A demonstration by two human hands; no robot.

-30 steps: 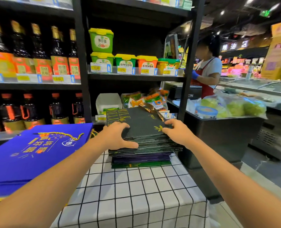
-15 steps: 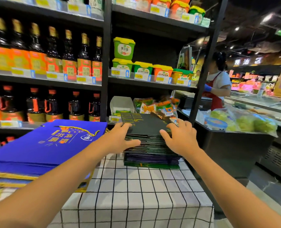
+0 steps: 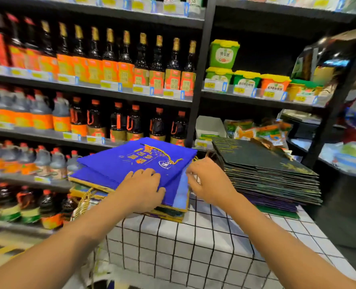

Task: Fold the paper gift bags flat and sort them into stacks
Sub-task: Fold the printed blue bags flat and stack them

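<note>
Blue gift bags [image 3: 131,163]: flattened stack, left of the dark stack [image 3: 266,170]. Light, stiff paper, probably slick; best taken by edges. Left hand [image 3: 140,189] rests flat on top; right hand [image 3: 209,182], fingers curled, at its right edge, grip unclear.

Bright, even store light; motion blur throughout, wide-angle bending at edges.

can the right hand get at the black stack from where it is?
Probably yes. The right hand hovers at the blue bags' right edge, and the black stack lies just right of it with nothing between.
</note>
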